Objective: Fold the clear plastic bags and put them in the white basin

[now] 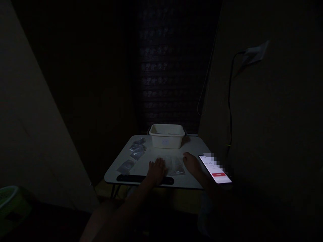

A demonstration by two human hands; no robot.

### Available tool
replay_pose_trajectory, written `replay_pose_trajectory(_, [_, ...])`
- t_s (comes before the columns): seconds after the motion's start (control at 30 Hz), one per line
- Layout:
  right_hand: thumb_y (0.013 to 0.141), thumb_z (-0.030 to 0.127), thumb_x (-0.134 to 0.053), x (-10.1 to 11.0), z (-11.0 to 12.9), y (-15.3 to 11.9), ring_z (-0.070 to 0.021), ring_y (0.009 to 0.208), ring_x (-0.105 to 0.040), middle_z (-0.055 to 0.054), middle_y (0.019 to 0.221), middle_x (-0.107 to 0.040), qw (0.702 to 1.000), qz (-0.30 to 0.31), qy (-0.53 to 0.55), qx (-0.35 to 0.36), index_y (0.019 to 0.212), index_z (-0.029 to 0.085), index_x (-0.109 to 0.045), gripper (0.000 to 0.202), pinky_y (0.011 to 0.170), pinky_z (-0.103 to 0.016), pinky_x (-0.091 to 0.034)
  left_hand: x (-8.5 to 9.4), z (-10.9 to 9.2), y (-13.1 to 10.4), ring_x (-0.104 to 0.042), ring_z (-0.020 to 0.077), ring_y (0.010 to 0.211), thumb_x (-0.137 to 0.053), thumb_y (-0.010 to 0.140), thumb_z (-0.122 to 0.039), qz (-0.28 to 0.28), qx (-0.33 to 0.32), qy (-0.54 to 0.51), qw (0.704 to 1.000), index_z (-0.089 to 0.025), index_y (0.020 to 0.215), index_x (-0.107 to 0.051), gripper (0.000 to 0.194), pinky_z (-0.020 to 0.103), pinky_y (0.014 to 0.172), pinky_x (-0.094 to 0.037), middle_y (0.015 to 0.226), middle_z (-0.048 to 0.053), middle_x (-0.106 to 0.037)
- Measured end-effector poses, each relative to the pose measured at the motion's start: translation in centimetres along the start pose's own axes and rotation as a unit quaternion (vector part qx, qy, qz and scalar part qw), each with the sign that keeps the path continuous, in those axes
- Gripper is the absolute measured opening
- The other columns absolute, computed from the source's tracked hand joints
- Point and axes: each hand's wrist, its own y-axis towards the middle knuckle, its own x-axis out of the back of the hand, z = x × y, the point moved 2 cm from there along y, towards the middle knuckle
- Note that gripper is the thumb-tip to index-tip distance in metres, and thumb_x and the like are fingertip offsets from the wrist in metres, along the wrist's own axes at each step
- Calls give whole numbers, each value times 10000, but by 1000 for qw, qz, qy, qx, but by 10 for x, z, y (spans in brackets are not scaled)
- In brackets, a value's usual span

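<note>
A clear plastic bag [173, 165] lies flat near the front of the small white table [141, 168]. My left hand [156, 170] rests on its left side, palm down with the fingers stretched out. At the bag's right edge is my right hand [191, 163], its fingers curled in; whatever they may grip is hidden in the dim light. Left of my left hand lies a flat plastic packet [126, 166]. Several more shiny clear packets [138, 149] overlap in a loose pile farther back.
Behind the bag stands a white plastic tub [167, 139] with side handles and a label. A black strip [143, 179] runs along the table's front edge. A lit phone [215, 169] is at the right edge. A cable [230, 101] hangs from a wall socket.
</note>
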Motion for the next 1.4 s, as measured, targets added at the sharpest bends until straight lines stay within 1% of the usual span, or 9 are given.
replay_pose_trajectory(0.13, [732,215,-263,-16,29,-18,-133,997,-357,-71,1103,-415,978,17,-56,202,1056,146,-398,358,829,-239,-239,-5,-6,4,-130,209,1117,-104,766,-355,-18,-5,0,1000,-96,1158,-224,485,427,865,-126,1210,116,-245])
replay_pose_trajectory(0.2, [745,280,-244,-28,33,-25,-159,1076,-246,-86,1172,-328,962,43,-95,252,1109,125,-338,406,885,-308,-143,-8,-9,6,-132,217,1116,-94,764,-362,-20,-3,2,1000,-88,1154,-235,497,435,863,-123,1209,122,-245])
replay_pose_trajectory(0.33, [754,402,-153,-41,26,-31,-185,1114,-150,-102,1212,-244,959,83,-147,228,1149,117,-269,501,879,-418,-45,-14,-11,7,-127,240,1114,-79,757,-387,-8,12,8,1000,-61,1151,-239,536,470,848,-114,1213,147,-220])
replay_pose_trajectory(0.47, [745,444,-114,-38,19,-32,-190,1120,-125,-93,1229,-200,963,101,-162,191,1164,131,-236,537,866,-447,-31,-14,-11,6,-116,261,1113,-72,741,-430,14,46,13,999,-39,1152,-233,590,500,831,-101,1214,170,-196])
replay_pose_trajectory(0.73, [762,383,-134,-23,18,-25,-192,1076,-234,-90,1143,-367,971,33,-175,157,1070,172,-382,448,854,-460,-29,2,-4,7,-164,290,1091,-99,741,-431,15,105,29,994,-37,1117,-299,580,513,814,-124,1185,183,-261])
replay_pose_trajectory(0.83, [770,343,-115,-23,23,-16,-168,1071,-245,-76,1143,-370,970,16,-177,166,1075,171,-373,436,868,-420,-64,6,-3,12,-174,242,1098,-115,763,-347,-8,65,34,997,-100,1119,-300,470,471,831,-160,1199,126,-264])
replay_pose_trajectory(1.0, [762,375,-82,-38,31,-12,-158,1102,-181,-70,1214,-253,959,61,-180,212,1147,148,-267,484,872,-405,-90,-6,-7,21,-180,209,1100,-128,767,-314,-12,10,40,999,-112,1125,-286,440,425,842,-196,1198,101,-277])
replay_pose_trajectory(1.13, [752,415,-43,-45,29,-14,-169,1116,-140,-67,1230,-211,956,94,-186,208,1170,152,-217,524,866,-442,-61,-14,-7,22,-165,233,1103,-123,754,-368,-14,42,48,998,-71,1136,-267,505,445,839,-180,1201,130,-259])
replay_pose_trajectory(1.4, [729,476,-38,-43,23,-15,-191,1120,-117,-73,1238,-181,962,87,-202,163,1176,156,-201,574,853,-474,-45,-14,-1,20,-149,260,1103,-52,700,-514,-26,101,47,993,-30,1136,-261,684,491,827,-135,1197,175,-238])
